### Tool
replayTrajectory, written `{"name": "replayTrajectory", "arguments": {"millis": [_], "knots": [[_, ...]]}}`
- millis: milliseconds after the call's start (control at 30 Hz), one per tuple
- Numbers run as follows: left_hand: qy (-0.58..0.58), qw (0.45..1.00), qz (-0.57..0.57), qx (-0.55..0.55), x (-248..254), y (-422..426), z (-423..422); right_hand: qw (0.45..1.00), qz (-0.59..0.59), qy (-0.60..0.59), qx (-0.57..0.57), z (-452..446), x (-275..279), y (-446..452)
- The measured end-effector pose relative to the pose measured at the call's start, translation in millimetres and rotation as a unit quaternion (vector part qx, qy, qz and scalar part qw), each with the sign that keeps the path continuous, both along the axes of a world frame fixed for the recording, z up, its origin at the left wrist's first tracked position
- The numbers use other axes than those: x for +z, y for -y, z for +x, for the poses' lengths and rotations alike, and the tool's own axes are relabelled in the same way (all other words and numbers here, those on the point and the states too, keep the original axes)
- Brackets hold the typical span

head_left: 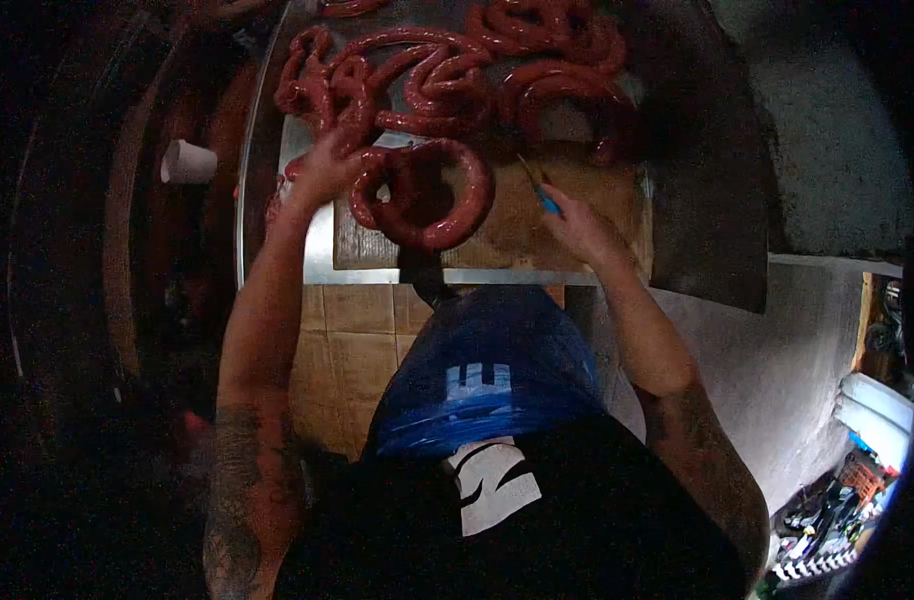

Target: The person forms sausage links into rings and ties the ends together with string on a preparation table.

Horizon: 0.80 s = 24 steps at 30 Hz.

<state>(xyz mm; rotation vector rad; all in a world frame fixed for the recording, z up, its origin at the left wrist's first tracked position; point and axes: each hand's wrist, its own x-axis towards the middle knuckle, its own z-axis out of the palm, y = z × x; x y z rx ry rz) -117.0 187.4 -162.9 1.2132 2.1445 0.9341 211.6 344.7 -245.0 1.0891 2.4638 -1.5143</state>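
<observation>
A thick coil of raw red sausage lies in a ring on a brown board in front of me. My left hand is closed on the sausage at the left of this ring; its fingertips are partly lost in shadow. My right hand grips a small knife by its blue handle, the thin blade pointing away and up to the left. The blade is apart from the ring, to its right. Farther back, long loops of sausage lie heaped across the table.
The metal table has a bright edge along its left and front. A white cup stands left of the table in the dark. A pale wall is at the right, with cluttered items low at the far right.
</observation>
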Motion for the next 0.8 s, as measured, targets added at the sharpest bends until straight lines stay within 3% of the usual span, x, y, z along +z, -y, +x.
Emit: {"name": "replayTrajectory", "arguments": {"millis": [33, 67, 133, 167, 233, 267, 333, 367, 400, 433, 467, 500, 533, 567, 633, 667, 733, 767, 800], "knots": [[-0.043, 0.987, -0.029, -0.155, -51.6, 1.5, -7.8, 0.999, 0.028, 0.035, -0.023, 24.7, -6.7, -11.9], [-0.241, 0.932, 0.000, -0.270, -55.8, 5.5, 15.6, 0.998, 0.030, 0.037, -0.039, 47.1, -17.4, -23.1], [-0.328, 0.903, 0.022, -0.278, -59.3, 13.1, 71.5, 0.973, 0.188, 0.130, -0.025, 80.7, -34.7, -33.0], [-0.315, 0.906, 0.007, -0.281, -71.0, 18.9, 82.2, 0.973, 0.186, 0.133, -0.036, 87.1, -36.9, -33.5], [-0.279, 0.922, -0.061, -0.262, -96.8, 25.6, 94.2, 0.888, 0.447, 0.055, -0.097, 91.0, -40.0, -31.1], [-0.280, 0.920, -0.059, -0.268, -97.6, 24.2, 90.5, 0.887, 0.447, 0.057, -0.104, 83.5, -30.6, -24.4], [-0.188, 0.961, -0.032, -0.200, -92.9, 18.6, 78.0, 0.968, 0.168, 0.093, -0.165, 46.4, 7.7, -2.5], [-0.240, 0.965, 0.050, -0.095, -87.2, 18.3, 70.1, 0.975, 0.156, 0.099, -0.126, 29.6, -7.8, 6.9], [-0.349, 0.926, 0.113, -0.082, -72.1, 13.0, 53.3, 0.979, 0.147, 0.106, -0.089, 10.2, -23.6, 12.4], [-0.238, 0.952, 0.192, -0.020, -55.8, 13.2, 46.3, 0.981, 0.147, 0.109, -0.071, -10.6, -15.9, 22.3], [-0.215, 0.963, 0.138, 0.082, -103.5, 26.1, 9.7, 0.981, 0.151, 0.113, -0.053, -31.2, -6.1, 35.7], [0.119, 0.976, 0.151, 0.099, -125.4, 31.2, -15.1, 0.979, 0.173, 0.100, -0.045, -51.2, -0.7, 42.9], [0.389, 0.902, 0.064, 0.173, -90.3, 35.7, -0.8, 0.976, 0.196, 0.089, -0.036, -70.0, 2.3, 47.3], [0.669, 0.719, 0.143, 0.124, -85.7, 46.1, 4.4, 0.974, 0.199, 0.108, -0.014, -86.5, 7.5, 49.0], [0.622, 0.769, 0.148, 0.034, -106.3, 53.5, -3.2, 0.969, 0.210, 0.132, -0.005, -112.6, 6.8, 51.7], [0.678, 0.716, 0.161, 0.040, -87.2, 48.7, 10.3, 0.967, 0.214, 0.139, -0.013, -125.5, -2.3, 50.8], [0.736, 0.661, 0.138, 0.053, -100.1, 48.5, 3.2, 0.964, 0.221, 0.147, -0.025, -139.1, -11.2, 49.2], [0.712, 0.678, 0.090, 0.160, -103.3, 44.9, -0.7, 0.974, 0.176, 0.128, -0.064, -144.9, -9.3, 48.4], [0.715, 0.677, 0.090, 0.151, -105.2, 39.0, -15.8, 0.980, 0.130, 0.107, -0.104, -149.1, -7.4, 46.5]]}}
